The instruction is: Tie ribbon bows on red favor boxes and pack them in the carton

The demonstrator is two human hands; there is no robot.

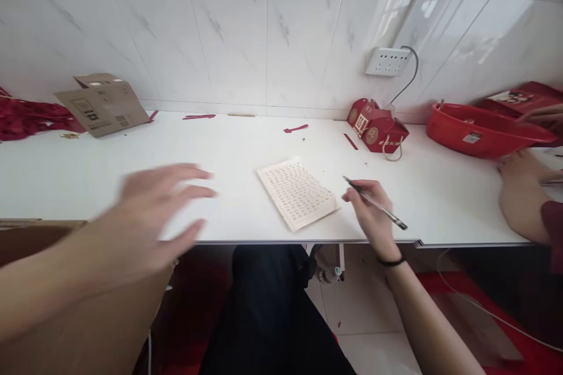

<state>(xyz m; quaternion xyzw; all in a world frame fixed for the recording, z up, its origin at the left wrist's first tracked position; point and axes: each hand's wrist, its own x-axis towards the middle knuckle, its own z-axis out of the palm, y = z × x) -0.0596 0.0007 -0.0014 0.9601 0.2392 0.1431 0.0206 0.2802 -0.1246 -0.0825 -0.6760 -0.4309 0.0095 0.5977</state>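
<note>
A cream sheet of paper (297, 193) covered in rows of handwritten-looking characters lies tilted on the white table, near its front edge. Just right of the paper, my right hand (369, 205) is closed around a pen (382, 206) with a clear barrel and dark ends. The pen's dark tip points up and left, apart from the sheet. My left hand (162, 211), slightly blurred, hovers over the table to the left of the paper. Its fingers are spread and hold nothing.
Along the wall stand a folded cardboard box (108, 106), red ribbon scraps (295, 129) and a red gift box (378, 129) with a cord handle. Farther right is a red plastic basin (475, 135), beside another person's arm (525, 193). An open carton (101, 316) sits below left.
</note>
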